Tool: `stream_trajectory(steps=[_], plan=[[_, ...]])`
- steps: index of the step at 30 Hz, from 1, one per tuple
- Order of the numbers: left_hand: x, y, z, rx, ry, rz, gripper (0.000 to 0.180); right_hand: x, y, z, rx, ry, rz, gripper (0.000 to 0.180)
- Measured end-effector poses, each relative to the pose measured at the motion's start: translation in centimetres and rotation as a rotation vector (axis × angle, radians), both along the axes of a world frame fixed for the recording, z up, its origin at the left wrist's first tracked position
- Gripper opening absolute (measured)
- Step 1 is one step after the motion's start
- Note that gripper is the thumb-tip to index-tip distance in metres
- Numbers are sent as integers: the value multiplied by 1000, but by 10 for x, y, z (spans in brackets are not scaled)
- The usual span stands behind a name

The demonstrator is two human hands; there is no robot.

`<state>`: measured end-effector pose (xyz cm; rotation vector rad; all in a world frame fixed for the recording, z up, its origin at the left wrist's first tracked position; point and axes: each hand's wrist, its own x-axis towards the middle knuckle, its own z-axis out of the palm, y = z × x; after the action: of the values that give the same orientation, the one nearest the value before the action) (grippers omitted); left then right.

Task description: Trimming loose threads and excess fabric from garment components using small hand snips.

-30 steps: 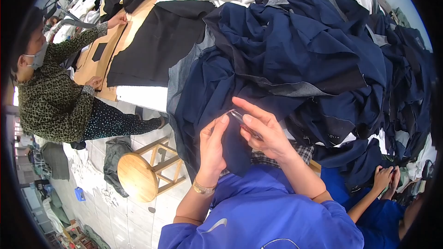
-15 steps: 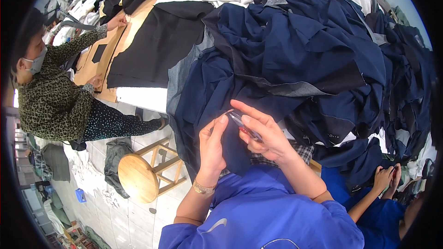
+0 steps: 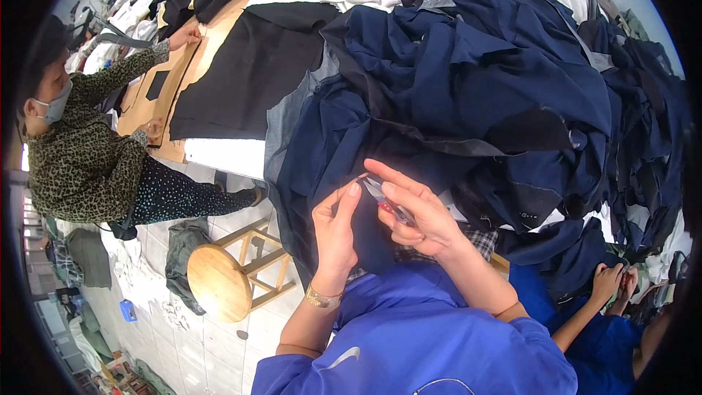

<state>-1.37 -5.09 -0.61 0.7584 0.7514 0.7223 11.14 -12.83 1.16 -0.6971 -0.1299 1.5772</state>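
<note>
My right hand (image 3: 428,218) grips a pair of small thread snips (image 3: 374,190) with a bit of red near the handle, index finger stretched out over the blades. Their points lean toward my left hand (image 3: 334,230), which wears a gold-coloured bracelet (image 3: 323,297). Its thumb and forefinger are pinched close together beside the blade tips. Whatever sits in that pinch is too small to make out. Beneath and beyond both hands spreads a big heap of navy cloth (image 3: 475,95) with dark, grey-edged bands.
At the left, a co-worker (image 3: 80,153) handles a dark strip on a brown board, beside a black cloth panel (image 3: 252,66). A wooden stool (image 3: 218,281) stands on the tiled floor. Another person's hands (image 3: 614,284) hold cloth at the lower right.
The heap's dark band at right has shifted and folded differently. The snips' blades look slightly wider apart. My hands have hardly moved.
</note>
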Motion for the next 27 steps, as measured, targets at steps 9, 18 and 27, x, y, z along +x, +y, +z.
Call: stream_trajectory(steps=[9, 18, 27], plan=[[-1, 0, 0, -24, -10, -8, 19, -1, 1, -3, 58, -55, -37, 41], [-3, 0, 1, -13, -1, -39, 18, -4, 3, -3, 28, -350, -97, 45], [-4, -1, -3, -22, -6, -55, 18, -4, 1, -1, 15, -309, -78, 46]])
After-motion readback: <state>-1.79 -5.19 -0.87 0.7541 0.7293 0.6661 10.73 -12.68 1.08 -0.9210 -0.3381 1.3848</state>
